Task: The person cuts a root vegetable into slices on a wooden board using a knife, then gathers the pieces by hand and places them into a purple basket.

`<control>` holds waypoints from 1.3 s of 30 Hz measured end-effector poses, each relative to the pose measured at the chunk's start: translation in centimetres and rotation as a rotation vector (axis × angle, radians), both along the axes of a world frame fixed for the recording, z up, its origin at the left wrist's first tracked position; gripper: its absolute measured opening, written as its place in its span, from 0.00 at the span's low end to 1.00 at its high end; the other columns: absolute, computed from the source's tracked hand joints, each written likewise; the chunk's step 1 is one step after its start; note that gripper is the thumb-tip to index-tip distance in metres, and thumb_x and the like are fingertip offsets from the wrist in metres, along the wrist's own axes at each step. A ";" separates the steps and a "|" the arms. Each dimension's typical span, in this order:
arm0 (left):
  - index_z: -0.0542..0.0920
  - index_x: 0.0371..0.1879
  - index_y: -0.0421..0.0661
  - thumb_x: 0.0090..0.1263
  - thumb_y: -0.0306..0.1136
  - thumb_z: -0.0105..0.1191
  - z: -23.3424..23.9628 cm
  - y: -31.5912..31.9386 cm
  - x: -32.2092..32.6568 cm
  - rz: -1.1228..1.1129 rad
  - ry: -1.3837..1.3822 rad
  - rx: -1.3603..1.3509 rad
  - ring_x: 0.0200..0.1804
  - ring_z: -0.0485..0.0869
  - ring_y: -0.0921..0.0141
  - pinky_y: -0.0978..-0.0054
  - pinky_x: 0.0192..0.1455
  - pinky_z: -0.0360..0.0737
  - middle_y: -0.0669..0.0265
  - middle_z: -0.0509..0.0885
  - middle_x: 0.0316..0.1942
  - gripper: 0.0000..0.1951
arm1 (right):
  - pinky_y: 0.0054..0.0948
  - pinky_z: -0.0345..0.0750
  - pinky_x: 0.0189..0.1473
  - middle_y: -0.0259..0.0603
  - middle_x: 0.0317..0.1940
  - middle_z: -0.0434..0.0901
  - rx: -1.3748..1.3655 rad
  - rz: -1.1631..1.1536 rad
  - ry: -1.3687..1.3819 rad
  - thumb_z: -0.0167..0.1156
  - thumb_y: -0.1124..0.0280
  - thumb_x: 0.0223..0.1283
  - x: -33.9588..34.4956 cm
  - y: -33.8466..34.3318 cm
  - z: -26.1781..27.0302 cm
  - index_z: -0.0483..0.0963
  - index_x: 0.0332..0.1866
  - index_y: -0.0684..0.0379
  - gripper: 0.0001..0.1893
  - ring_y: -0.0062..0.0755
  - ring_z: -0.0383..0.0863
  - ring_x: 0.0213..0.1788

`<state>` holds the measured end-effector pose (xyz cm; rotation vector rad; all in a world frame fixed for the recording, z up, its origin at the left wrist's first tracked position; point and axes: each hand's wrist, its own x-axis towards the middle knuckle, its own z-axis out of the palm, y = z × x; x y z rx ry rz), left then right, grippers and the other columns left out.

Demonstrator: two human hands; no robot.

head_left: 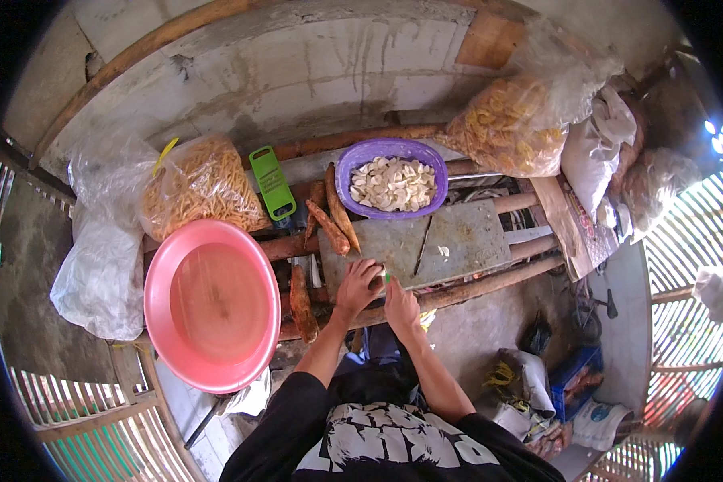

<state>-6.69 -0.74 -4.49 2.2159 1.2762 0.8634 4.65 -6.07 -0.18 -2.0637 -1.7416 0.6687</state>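
Note:
My left hand point(359, 284) holds a small pale piece of peeled root point(381, 273) at the near edge of a grey board point(470, 241). Close on its right, my right hand point(401, 304) grips a small tool with a green part point(387, 278) showing; its blade cannot be made out. A thin dark stick or blade point(423, 246) and a few white slices point(443, 250) lie on the board. Behind it, a purple plastic basin point(438, 191) holds many white slices point(391, 184). Several unpeeled cassava-like roots point(328, 228) lie at the board's left, another point(302, 304) nearer me.
A pink basin point(156, 301) of cloudy water stands at the left. Behind it is a clear bag of fried sticks point(202, 187), beside a green plastic grater point(272, 182). A bag of yellowish chips point(506, 126) and a white sack point(590, 156) stand back right. Gaps separate the wooden poles point(488, 288).

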 end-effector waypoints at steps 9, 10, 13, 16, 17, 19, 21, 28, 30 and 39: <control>0.73 0.37 0.46 0.46 0.27 0.56 -0.3 0.6 -0.6 -0.020 -0.033 0.073 0.47 0.69 0.64 0.66 0.48 0.65 0.64 0.72 0.40 0.16 | 0.41 0.75 0.25 0.51 0.23 0.76 0.046 0.091 -0.132 0.44 0.71 0.56 -0.3 0.0 -0.3 0.65 0.41 0.60 0.09 0.48 0.77 0.26; 0.73 0.37 0.45 0.46 0.27 0.55 -0.2 0.6 -0.6 -0.031 -0.034 0.068 0.46 0.70 0.64 0.66 0.47 0.65 0.64 0.72 0.39 0.16 | 0.38 0.76 0.24 0.50 0.24 0.76 0.063 0.101 -0.191 0.44 0.72 0.56 -0.3 -0.4 -0.5 0.65 0.41 0.60 0.09 0.45 0.78 0.25; 0.74 0.35 0.45 0.46 0.26 0.54 -0.4 0.7 -0.7 -0.012 -0.058 0.079 0.44 0.70 0.63 0.66 0.46 0.65 0.64 0.72 0.38 0.15 | 0.41 0.75 0.24 0.52 0.22 0.76 -0.009 0.025 -0.080 0.44 0.71 0.56 0.3 -1.8 -0.2 0.66 0.44 0.61 0.12 0.48 0.77 0.24; 0.74 0.34 0.45 0.46 0.26 0.54 -0.2 0.7 -0.7 0.013 -0.076 0.097 0.43 0.71 0.63 0.66 0.45 0.66 0.64 0.73 0.37 0.13 | 0.46 0.73 0.24 0.56 0.21 0.75 -0.057 -0.014 0.046 0.44 0.68 0.57 0.5 -2.3 0.3 0.66 0.46 0.62 0.13 0.54 0.75 0.23; 0.74 0.33 0.45 0.46 0.26 0.54 0.0 0.6 -0.6 0.014 -0.074 0.097 0.43 0.71 0.63 0.66 0.45 0.66 0.65 0.73 0.37 0.13 | 0.47 0.72 0.24 0.57 0.21 0.75 -0.023 -0.031 0.084 0.43 0.67 0.58 0.4 -2.2 0.0 0.67 0.45 0.62 0.13 0.55 0.75 0.24; 0.74 0.33 0.45 0.47 0.26 0.54 0.5 0.3 -0.3 0.028 -0.083 0.096 0.42 0.71 0.62 0.67 0.45 0.67 0.64 0.73 0.36 0.12 | 0.49 0.72 0.24 0.58 0.21 0.74 0.012 -0.045 0.122 0.43 0.66 0.58 0.2 -1.9 -0.2 0.67 0.44 0.62 0.13 0.57 0.74 0.24; 0.75 0.34 0.44 0.48 0.26 0.54 0.4 0.1 -0.3 0.044 -0.093 0.093 0.42 0.71 0.62 0.67 0.44 0.68 0.64 0.73 0.37 0.12 | 0.48 0.72 0.25 0.58 0.20 0.74 0.063 -0.053 0.091 0.42 0.66 0.59 -0.3 -1.3 -0.2 0.66 0.46 0.61 0.14 0.56 0.75 0.24; 0.75 0.34 0.43 0.46 0.27 0.57 0.0 0.6 -0.5 0.028 -0.117 -0.013 0.44 0.70 0.60 0.65 0.45 0.68 0.62 0.73 0.38 0.13 | 0.47 0.73 0.28 0.57 0.21 0.75 -0.039 -0.012 0.032 0.42 0.66 0.59 -1.2 0.5 -0.8 0.60 0.49 0.62 0.15 0.56 0.75 0.26; 0.74 0.34 0.43 0.46 0.27 0.56 0.1 1.1 -0.3 0.031 -0.124 0.014 0.44 0.70 0.61 0.65 0.45 0.67 0.63 0.73 0.38 0.13 | 0.47 0.72 0.28 0.57 0.21 0.75 -0.048 -0.014 0.028 0.42 0.66 0.59 -1.0 0.2 -0.5 0.60 0.49 0.61 0.15 0.56 0.75 0.27; 0.74 0.34 0.45 0.46 0.26 0.56 -0.7 0.9 -0.9 0.031 -0.105 0.053 0.44 0.70 0.62 0.66 0.44 0.66 0.64 0.73 0.37 0.14 | 0.50 0.71 0.28 0.60 0.23 0.74 -0.050 -0.031 0.087 0.42 0.67 0.59 -1.2 1.0 -1.0 0.62 0.49 0.61 0.15 0.59 0.74 0.27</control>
